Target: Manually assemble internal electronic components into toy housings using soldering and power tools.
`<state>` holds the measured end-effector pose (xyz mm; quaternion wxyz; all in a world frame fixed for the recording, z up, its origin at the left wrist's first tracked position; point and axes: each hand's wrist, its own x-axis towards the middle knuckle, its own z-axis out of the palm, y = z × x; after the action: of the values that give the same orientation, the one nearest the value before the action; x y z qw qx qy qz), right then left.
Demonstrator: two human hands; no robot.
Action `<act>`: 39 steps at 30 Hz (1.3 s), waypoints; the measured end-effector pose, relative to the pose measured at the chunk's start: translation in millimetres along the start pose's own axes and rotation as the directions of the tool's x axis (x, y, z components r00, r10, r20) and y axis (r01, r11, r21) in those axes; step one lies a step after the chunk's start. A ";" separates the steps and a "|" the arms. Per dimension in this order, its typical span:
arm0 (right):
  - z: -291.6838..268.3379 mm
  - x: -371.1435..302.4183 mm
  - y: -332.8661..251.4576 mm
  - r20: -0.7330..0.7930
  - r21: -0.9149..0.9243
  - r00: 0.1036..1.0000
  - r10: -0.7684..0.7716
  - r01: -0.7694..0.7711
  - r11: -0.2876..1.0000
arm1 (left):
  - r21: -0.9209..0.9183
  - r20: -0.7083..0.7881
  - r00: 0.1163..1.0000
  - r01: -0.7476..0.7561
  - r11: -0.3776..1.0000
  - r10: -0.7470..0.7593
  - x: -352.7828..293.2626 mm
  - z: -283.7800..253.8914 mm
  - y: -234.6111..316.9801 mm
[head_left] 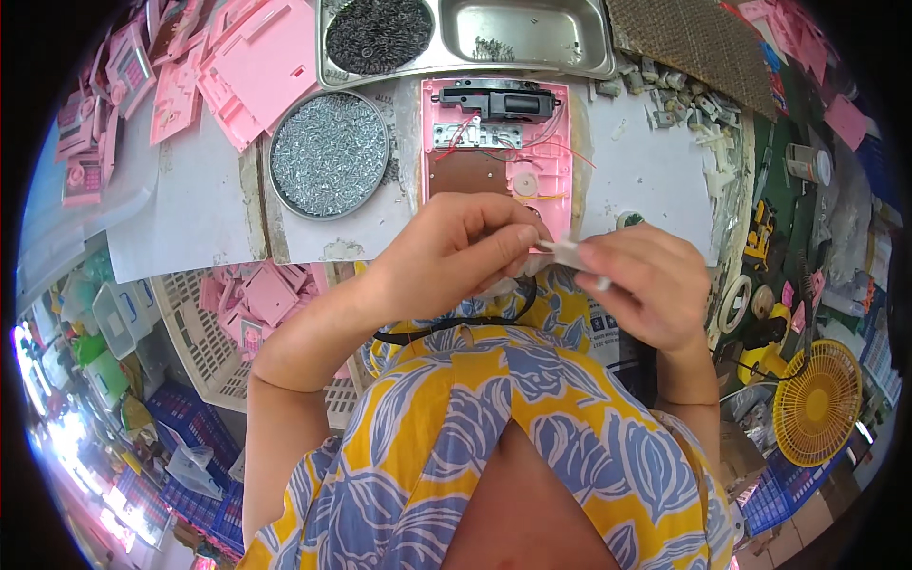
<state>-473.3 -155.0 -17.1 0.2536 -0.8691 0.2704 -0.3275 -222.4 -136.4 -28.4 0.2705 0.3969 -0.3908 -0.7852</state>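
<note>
- Pinches a white plastic part (570, 255) in the right fingers (613, 250), near the pink casing (551, 171) on the bench (642, 180).
- Curls the left fingers (505, 245) close to the part's tip; cannot tell their exact grip.

Hands (456, 249) at a small white part (567, 254), pink casing (558, 180) beyond, round tray (326, 218) of metal pieces (329, 152)

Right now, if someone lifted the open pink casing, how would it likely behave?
The pink casing would probably feel stiff, judging by its straight moulded walls. Its far end may feel heavier, since the black unit and metal plate sit there. The thin red wire trailing over its right edge would likely flop.
</note>
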 end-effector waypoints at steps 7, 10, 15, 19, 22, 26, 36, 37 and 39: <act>0.3 -22.6 8.1 -0.017 0.395 0.941 0.339 -0.305 0.866 | -0.057 0.180 0.974 0.153 0.987 -0.140 14.6 -8.2 20.5; 2.4 -39.4 22.4 0.039 0.866 0.712 0.701 -0.375 0.332 | 0.816 0.046 0.920 -0.259 0.516 0.390 43.9 -5.3 1.1; 2.4 -37.0 35.9 0.156 0.827 0.712 0.685 -0.473 0.303 | 0.954 0.152 0.833 -0.265 0.142 0.532 56.5 -0.3 -19.4; 10.3 -21.4 31.0 0.000 0.299 0.846 0.533 -0.508 0.808 | 0.820 0.075 0.754 -0.419 0.390 0.652 27.0 -23.8 -18.2; 21.5 -6.5 35.1 -0.083 -0.047 0.929 0.361 -0.366 0.930 | 0.854 0.074 0.699 -0.413 0.317 0.711 15.3 -30.0 -33.1; 23.7 2.2 39.2 -0.046 -0.235 0.973 0.228 -0.232 0.944 | 0.870 0.112 0.669 -0.423 0.252 0.734 14.9 -29.8 -39.1; 33.9 4.0 66.6 -0.037 -0.111 0.998 0.040 -0.044 0.993 | 0.854 0.146 0.624 -0.472 0.222 0.767 25.7 -34.0 -45.5; 38.4 1.0 70.6 -0.053 -0.078 0.997 0.049 -0.053 0.996 | 0.852 0.150 0.626 -0.475 0.222 0.765 26.8 -34.1 -46.8; 45.7 -1.9 75.4 -0.087 -0.014 0.994 0.071 -0.072 0.997 | 0.856 0.202 0.625 -0.487 0.174 0.754 27.7 -34.6 -44.5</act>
<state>-465.2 -196.4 -94.5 0.2458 -0.8460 0.3148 -0.3532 -213.6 -146.1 -89.8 0.3842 0.3783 -0.8090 -0.2341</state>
